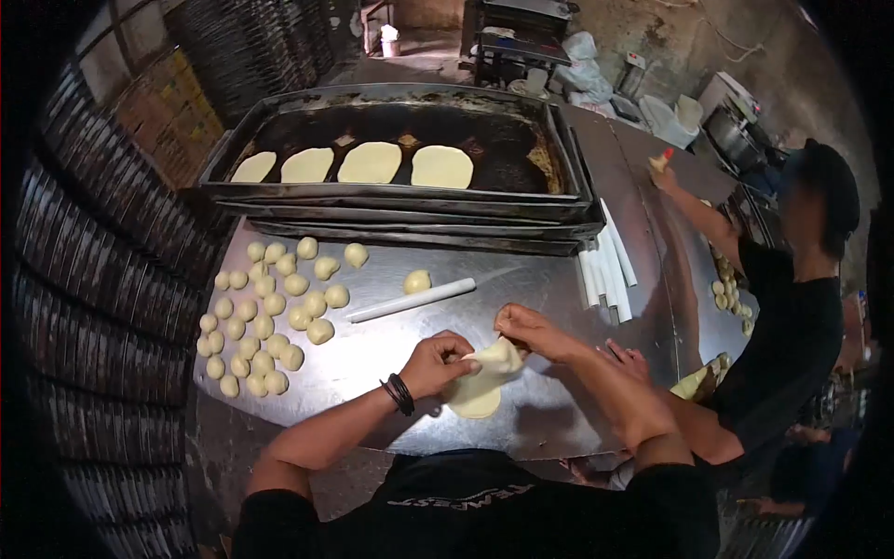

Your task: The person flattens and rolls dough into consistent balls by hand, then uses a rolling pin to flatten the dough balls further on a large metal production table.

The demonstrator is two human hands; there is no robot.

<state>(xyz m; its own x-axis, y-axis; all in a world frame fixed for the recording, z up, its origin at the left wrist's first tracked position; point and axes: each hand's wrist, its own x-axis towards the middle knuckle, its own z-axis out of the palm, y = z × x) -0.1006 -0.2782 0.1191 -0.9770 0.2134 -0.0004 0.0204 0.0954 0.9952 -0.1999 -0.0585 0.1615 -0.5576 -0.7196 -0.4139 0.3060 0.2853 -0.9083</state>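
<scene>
A thin flattened sheet of dough (477,399) hangs between my hands, its upper right part folded and its lower part over the metal tabletop. My left hand (438,363), with dark bands at the wrist, pinches its left edge between thumb and fingers. At the upper right edge, my right hand (526,331) has its fingers closed on the dough. Just beyond them lies a white rolling pin (414,300), slanting across the table, with a single dough ball (417,281) behind it.
Many dough balls (264,326) cover the table's left side. Stacked black trays (400,200) stand at the back, the top one holding several flat dough rounds (371,163). White rods (610,265) lie to the right. A co-worker (792,326) reaches over the table at right.
</scene>
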